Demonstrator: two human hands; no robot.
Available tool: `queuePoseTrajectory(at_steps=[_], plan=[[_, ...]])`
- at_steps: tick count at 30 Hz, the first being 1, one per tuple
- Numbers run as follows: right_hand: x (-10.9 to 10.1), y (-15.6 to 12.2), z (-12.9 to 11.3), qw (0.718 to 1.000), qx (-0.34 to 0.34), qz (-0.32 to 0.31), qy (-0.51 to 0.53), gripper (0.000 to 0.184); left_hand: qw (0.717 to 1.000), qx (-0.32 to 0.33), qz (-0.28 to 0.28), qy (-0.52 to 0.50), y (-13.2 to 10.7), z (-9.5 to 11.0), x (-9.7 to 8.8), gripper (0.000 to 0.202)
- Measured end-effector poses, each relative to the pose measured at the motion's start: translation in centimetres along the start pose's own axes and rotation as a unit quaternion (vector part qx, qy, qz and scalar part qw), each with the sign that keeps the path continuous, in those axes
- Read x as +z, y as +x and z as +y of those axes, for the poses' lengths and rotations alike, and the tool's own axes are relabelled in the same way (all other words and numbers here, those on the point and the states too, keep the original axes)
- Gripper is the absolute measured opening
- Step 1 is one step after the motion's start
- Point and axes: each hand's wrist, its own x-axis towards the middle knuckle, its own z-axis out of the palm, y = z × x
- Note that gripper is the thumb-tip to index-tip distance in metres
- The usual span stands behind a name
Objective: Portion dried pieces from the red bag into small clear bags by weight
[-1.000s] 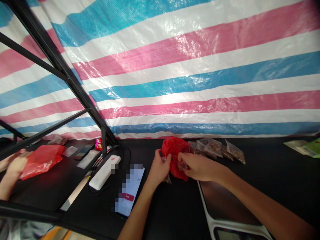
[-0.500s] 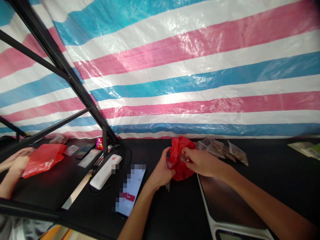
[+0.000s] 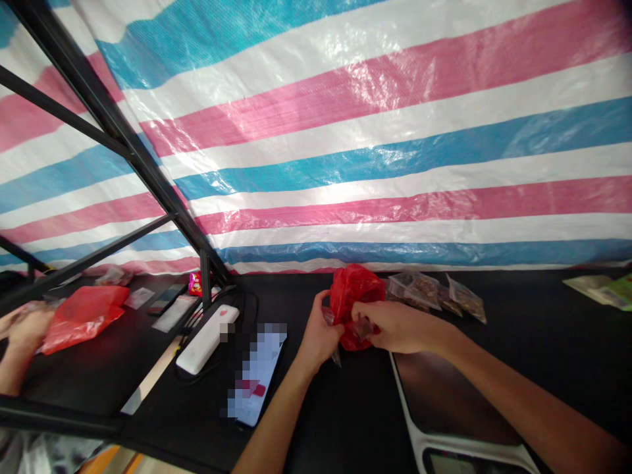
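Note:
A crumpled red plastic bag point(image 3: 358, 289) stands on the black table between my hands. My left hand point(image 3: 316, 336) is closed at the bag's left side. A small clear plastic bag point(image 3: 328, 316) shows in its grip, and a see-through corner pokes out below the fingers. At the front of the red bag, my right hand point(image 3: 405, 327) is closed, its fingertips pinched round something small and brownish that I cannot make out. Behind that hand lie several clear packets of brown dried pieces point(image 3: 424, 289). Part of the red bag is hidden by my fingers.
A flat scale point(image 3: 454, 395) lies under my right forearm. To the left are a phone point(image 3: 259, 375), a white power strip point(image 3: 208, 339) with cables, and black frame bars point(image 3: 162, 191). Beyond them, another person's hands point(image 3: 24, 329) are beside a red bag point(image 3: 86, 317).
My right hand has shifted slightly down and left at the red bag, with its fingertips closer together. The red bag's top now stands fuller and more upright. The view has moved slightly.

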Motion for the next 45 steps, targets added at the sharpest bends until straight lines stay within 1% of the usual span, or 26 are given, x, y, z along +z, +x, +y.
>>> queuePoseTrajectory(at_steps=[2, 5, 7, 10, 15, 21, 25, 31, 33, 36, 38, 41, 43, 45], plan=[[0.1, 0.1, 0.1, 1.0, 0.0, 0.028, -0.007, 0.026, 1.0, 0.01, -0.001, 0.008, 0.0, -0.2, 0.1, 0.082], [0.3, 0.3, 0.1, 0.996, -0.01, 0.092, -0.017, 0.022, 1.0, 0.003, -0.006, -0.001, -0.1, 0.0, 0.1, 0.086], [0.6, 0.5, 0.1, 0.994, -0.025, 0.11, -0.016, 0.023, 1.0, 0.001, -0.014, -0.014, -0.3, 0.3, 0.2, 0.086], [1.0, 0.8, 0.0, 0.993, -0.036, 0.109, -0.013, 0.025, 0.999, -0.001, -0.027, -0.026, -0.4, 0.7, 0.2, 0.09], [1.3, 0.8, -0.3, 0.995, -0.011, 0.088, -0.034, 0.022, 0.999, -0.021, -0.023, -0.038, -0.3, 0.7, 0.1, 0.094], [0.5, 0.3, -0.5, 0.996, 0.013, 0.063, -0.055, 0.019, 1.0, -0.009, 0.004, -0.016, -0.1, 0.4, 0.0, 0.086], [0.4, 0.2, -0.7, 0.995, 0.02, 0.046, -0.085, 0.023, 1.0, -0.01, 0.01, 0.0, 0.0, 0.1, -0.1, 0.086], [1.0, 0.3, -1.1, 0.994, -0.002, 0.06, -0.094, 0.019, 1.0, 0.0, 0.011, 0.002, 0.3, -0.5, -0.2, 0.081], [0.9, 0.3, -0.8, 0.995, 0.007, 0.056, -0.077, 0.02, 1.0, -0.003, 0.014, 0.001, 0.3, -0.5, -0.3, 0.081], [0.6, 0.4, 0.0, 0.999, 0.024, 0.026, -0.007, 0.017, 1.0, -0.006, 0.016, -0.004, 0.3, -0.6, -0.3, 0.083], [0.3, 0.6, 0.7, 0.998, 0.011, 0.008, 0.057, 0.014, 1.0, -0.006, 0.014, -0.008, 0.3, -0.5, -0.3, 0.083], [0.1, 0.8, 1.6, 0.992, -0.014, 0.0, 0.127, 0.012, 1.0, -0.009, 0.016, -0.012, 0.3, -0.5, -0.2, 0.083], [-0.1, 0.8, 2.0, 0.988, -0.019, -0.003, 0.152, 0.014, 1.0, -0.011, 0.021, -0.011, 0.4, -0.4, -0.2, 0.082], [-0.6, 0.7, 2.2, 0.986, -0.024, -0.011, 0.165, 0.021, 1.0, -0.009, 0.018, -0.01, 0.4, -0.3, -0.3, 0.081]])
